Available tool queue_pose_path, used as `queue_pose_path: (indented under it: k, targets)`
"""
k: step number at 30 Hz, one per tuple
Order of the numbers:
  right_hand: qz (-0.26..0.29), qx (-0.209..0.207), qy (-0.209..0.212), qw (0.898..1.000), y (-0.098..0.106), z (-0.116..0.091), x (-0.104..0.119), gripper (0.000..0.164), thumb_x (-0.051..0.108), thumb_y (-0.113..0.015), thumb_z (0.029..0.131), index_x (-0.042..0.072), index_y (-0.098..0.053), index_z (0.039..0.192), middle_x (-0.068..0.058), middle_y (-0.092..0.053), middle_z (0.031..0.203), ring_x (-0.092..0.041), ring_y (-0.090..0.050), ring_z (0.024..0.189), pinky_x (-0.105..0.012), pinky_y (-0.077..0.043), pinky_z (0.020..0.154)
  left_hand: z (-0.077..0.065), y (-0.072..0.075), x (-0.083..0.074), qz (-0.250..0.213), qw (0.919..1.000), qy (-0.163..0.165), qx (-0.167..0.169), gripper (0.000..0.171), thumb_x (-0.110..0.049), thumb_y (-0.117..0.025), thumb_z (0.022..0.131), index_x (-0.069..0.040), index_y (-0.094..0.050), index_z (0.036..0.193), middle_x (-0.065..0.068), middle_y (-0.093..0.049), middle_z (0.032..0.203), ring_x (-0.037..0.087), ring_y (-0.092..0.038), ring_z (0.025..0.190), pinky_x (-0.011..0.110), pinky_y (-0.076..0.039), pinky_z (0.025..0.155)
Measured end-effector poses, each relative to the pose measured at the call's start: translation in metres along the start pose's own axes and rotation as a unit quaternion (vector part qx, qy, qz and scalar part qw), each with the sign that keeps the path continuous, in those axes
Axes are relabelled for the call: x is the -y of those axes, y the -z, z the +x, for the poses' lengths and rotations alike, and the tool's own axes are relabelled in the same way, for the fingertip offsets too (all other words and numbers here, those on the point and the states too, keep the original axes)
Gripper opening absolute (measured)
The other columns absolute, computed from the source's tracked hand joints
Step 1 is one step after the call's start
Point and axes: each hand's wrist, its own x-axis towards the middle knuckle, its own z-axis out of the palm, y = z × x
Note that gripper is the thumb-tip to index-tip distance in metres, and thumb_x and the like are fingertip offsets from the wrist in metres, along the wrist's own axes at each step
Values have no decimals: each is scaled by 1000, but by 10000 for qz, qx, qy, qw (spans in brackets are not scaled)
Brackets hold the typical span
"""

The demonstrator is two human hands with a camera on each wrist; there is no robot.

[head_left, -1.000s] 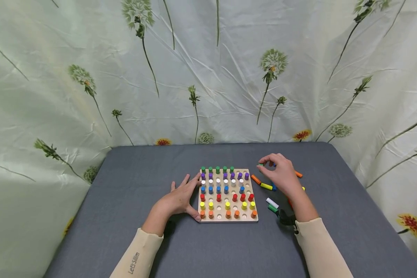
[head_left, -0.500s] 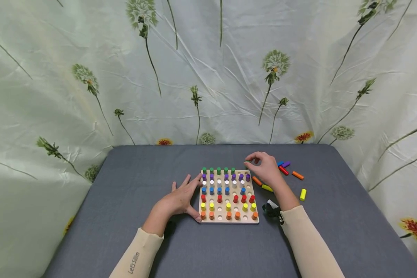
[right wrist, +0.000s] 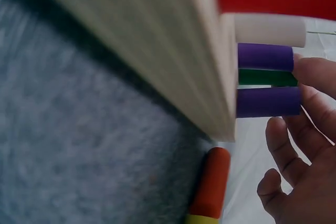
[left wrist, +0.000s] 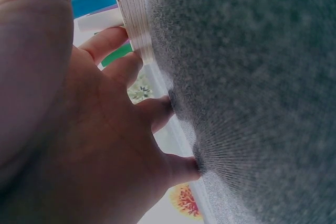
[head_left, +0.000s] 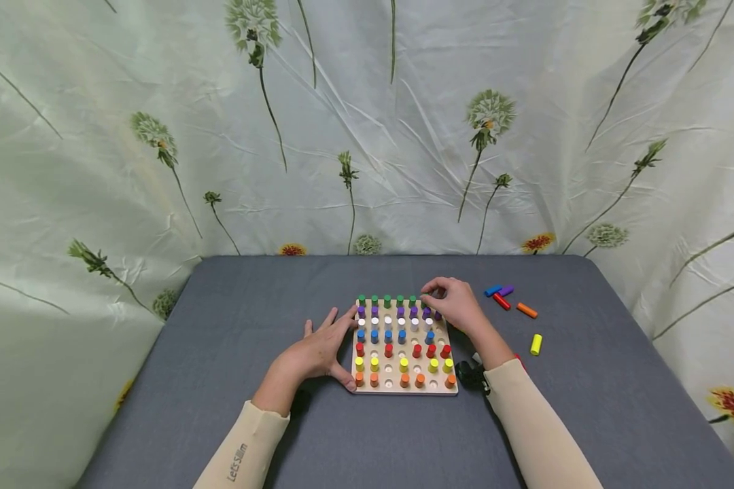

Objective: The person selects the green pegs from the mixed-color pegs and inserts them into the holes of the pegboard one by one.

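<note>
A wooden pegboard (head_left: 404,392) lies on the table, with rows of coloured pegs standing in it and some bare holes. My left hand (head_left: 315,350) is spread along its left side, thumb at the front corner and index finger near the back one. In the left wrist view, two fingertips touch the board's edge and the other two press on the cloth. My right hand (head_left: 457,304) is over the back right corner, pinching the top of a green peg (right wrist: 268,77) between thumb and finger. That peg stands upright at the board, in line with the green back row, between purple pegs in the right wrist view.
Right of the board lie loose blue (head_left: 492,290), purple (head_left: 505,291), red (head_left: 501,302), orange (head_left: 527,310) and yellow (head_left: 535,344) pegs. Another orange peg (right wrist: 212,179) lies beside the board's edge. The right forearm partly hides more pegs. A floral curtain (head_left: 318,122) hangs behind the table.
My right hand has moved left from the loose pegs to the back right of the board, bringing the green peg down onto it. The left hand has stayed in place.
</note>
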Motion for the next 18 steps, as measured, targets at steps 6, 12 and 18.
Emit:
queue_pose_path:
  k: [6, 12, 18]
  targets:
    - [-2, 76, -64, 10000, -3, 1, -4, 16, 22, -75, 100, 10, -77, 110, -13, -70, 106, -24, -59, 89, -33, -46, 73, 0, 1, -1, 1, 10000, 6, 2, 149, -48, -103, 61, -19, -9, 172, 3, -30, 177, 37, -1, 168, 80, 1, 124]
    - [-38, 100, -23, 9999, -3, 2, -5, 16, 22, -75, 100, 9, -78, 110, -13, -71, 106, -23, -60, 88, -33, -47, 71, 0, 1, -2, -16, 10000, 5, 32, 152, -48, -103, 61, -19, -4, 173, 2, -37, 173, 37, -1, 168, 81, 1, 124]
    - [-39, 116, -3, 9999, -2, 0, -4, 20, 22, -75, 100, 9, -77, 115, -13, -71, 110, -24, -60, 93, -34, -48, 75, 0, 0, 0, -18, 10000, -5, 2, 148, -46, -103, 60, -18, -11, 172, 2, -29, 177, 37, -1, 168, 80, 0, 124]
